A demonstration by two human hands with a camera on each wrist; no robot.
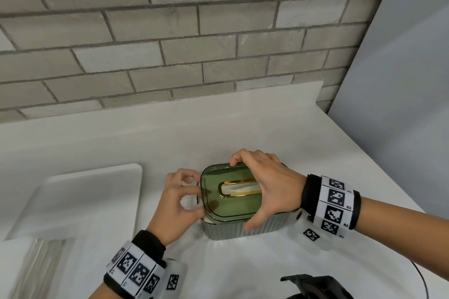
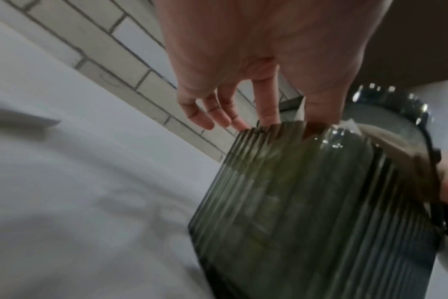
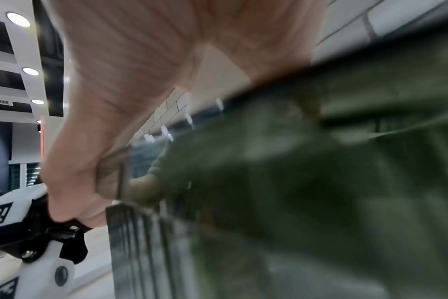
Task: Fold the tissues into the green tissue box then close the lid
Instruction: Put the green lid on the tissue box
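The ribbed translucent green tissue box (image 1: 243, 227) stands mid-way on the white countertop (image 1: 170, 138), its green lid (image 1: 228, 204) covered from the right by the right hand (image 1: 264, 182) and flanked on the left by the left hand (image 1: 178, 199). Open counter lies behind it up to the grey brick wall (image 1: 170, 31). To the left, a white rectangular tray (image 1: 92, 192) bounds the gap beside the left hand.

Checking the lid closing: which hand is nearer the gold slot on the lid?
Right hand: it reaches over the gold slot. Left hand is at the lid's left edge.
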